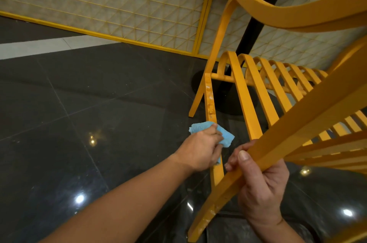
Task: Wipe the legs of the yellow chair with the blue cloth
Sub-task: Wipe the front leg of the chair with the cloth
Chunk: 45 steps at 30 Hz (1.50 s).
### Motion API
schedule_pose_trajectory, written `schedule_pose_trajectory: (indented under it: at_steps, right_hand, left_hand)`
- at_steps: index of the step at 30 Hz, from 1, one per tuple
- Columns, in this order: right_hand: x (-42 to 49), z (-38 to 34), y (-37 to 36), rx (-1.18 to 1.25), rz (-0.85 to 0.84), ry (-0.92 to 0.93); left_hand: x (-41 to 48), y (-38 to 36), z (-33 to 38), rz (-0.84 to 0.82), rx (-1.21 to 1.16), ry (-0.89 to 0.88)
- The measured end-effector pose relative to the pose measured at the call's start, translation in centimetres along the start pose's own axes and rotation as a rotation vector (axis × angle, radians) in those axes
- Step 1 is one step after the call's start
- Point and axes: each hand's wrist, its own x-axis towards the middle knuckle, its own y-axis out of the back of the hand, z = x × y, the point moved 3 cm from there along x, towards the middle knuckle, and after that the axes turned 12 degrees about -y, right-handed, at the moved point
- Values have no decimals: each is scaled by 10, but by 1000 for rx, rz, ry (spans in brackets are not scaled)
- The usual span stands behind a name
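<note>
The yellow chair (278, 91) lies tipped over on the dark floor, its slatted seat and legs pointing toward me. My left hand (200, 149) grips the blue cloth (224, 136) and wraps it around a scuffed chair leg (210, 101) about halfway along. My right hand (258, 179) grips the nearer chair leg (228, 185), thumb on top, and holds it steady. Chipped paint shows on both legs.
Glossy black floor tiles (79, 113) reflect ceiling lights. A yellow-framed lattice screen (119, 4) runs along the back. A black table post with a round base (228, 99) stands behind the chair.
</note>
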Motion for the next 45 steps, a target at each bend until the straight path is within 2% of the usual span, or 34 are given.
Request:
schedule_pose_trajectory:
  at_steps: [9,24,29,35,45]
  right_hand:
    - [1,-2,0,9,-5,-24]
    - [5,-2,2,-87,-30,-18]
    - [6,-4,2,-71,-83,-21]
    - [7,-8,1,-55,-134,-22]
    - [6,-9,-1,-46,-115,-46]
  left_hand:
    - [20,1,-11,61,31,29]
    - [9,1,-2,-42,56,-5]
    - [19,2,-3,41,97,-13]
    - [19,7,-8,29,96,-44]
    - [23,10,-5,39,93,-2]
